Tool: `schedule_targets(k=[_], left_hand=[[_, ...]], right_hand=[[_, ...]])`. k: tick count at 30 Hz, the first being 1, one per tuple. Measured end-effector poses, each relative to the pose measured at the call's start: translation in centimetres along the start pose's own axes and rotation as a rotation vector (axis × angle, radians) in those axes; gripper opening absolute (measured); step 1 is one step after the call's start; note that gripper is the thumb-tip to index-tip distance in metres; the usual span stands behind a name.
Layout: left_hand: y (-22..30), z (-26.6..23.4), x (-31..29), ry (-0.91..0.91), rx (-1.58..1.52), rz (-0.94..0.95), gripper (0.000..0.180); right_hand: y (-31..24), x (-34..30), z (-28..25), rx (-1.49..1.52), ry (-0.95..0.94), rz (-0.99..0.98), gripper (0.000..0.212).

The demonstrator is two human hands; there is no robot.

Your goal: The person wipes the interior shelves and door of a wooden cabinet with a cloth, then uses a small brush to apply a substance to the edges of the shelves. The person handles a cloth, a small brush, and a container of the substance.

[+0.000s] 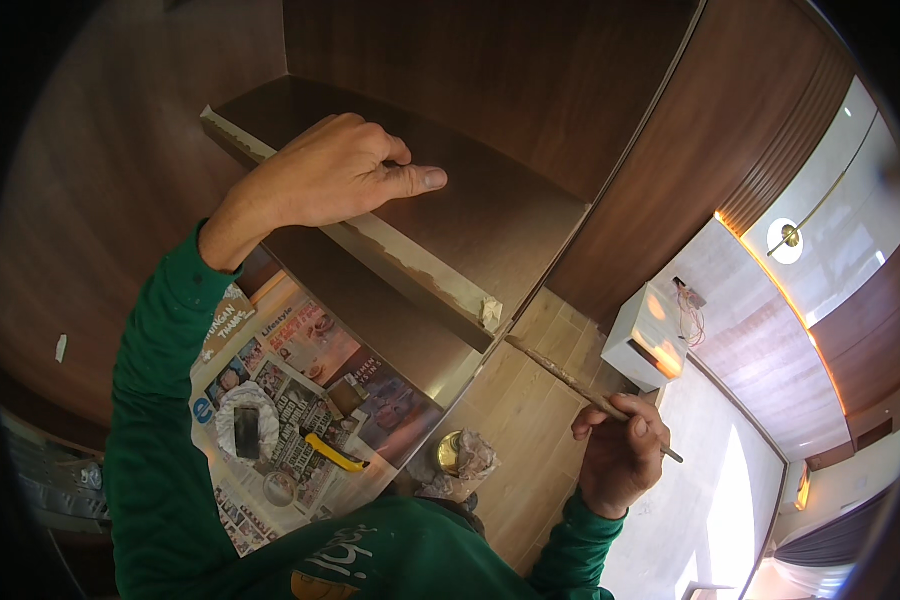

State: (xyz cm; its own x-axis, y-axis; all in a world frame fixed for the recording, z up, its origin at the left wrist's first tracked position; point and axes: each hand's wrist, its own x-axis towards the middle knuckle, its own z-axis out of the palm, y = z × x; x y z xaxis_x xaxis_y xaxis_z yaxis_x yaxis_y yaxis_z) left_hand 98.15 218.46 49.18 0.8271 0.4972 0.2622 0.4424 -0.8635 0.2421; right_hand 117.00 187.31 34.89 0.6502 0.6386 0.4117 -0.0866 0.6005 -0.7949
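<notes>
My left hand (pixel 345 172) is over the brown shelf (pixel 470 210), its fingers bent and its thumb stretched out apart from them. I see nothing in it, though the fingertips are partly hidden. In my right hand (pixel 625 455) is a thin paintbrush (pixel 560 375), pinched between thumb and fingers. The brush slants up to the left, its tip close to the shelf's front right corner. A pale strip (pixel 410 258) with brown smears, like masking tape, runs along the shelf edge. It ends in a crumpled bit (pixel 491 312) at the right.
Newspaper (pixel 305 400) below the shelf bears a yellow utility knife (pixel 336 453) and a white cloth ring (pixel 227 418) around a dark block. A small container of yellowish liquid (pixel 450 453) stands beside it in crumpled wrapping. A white box (pixel 645 340) is farther right.
</notes>
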Motion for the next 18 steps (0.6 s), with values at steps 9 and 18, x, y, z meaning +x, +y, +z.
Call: schedule_targets(k=[9, 18], left_hand=[[0.05, -0.25, -0.08, -0.036, -0.013, -0.004, 0.063], [0.01, 0.21, -0.22, 0.042, -0.056, 0.033, 0.058]], right_hand=[[0.43, 0.48, 0.12, -0.032, -0.012, -0.005, 0.038], [0.32, 0.64, -0.14, 0.005, -0.006, 0.004, 0.038]])
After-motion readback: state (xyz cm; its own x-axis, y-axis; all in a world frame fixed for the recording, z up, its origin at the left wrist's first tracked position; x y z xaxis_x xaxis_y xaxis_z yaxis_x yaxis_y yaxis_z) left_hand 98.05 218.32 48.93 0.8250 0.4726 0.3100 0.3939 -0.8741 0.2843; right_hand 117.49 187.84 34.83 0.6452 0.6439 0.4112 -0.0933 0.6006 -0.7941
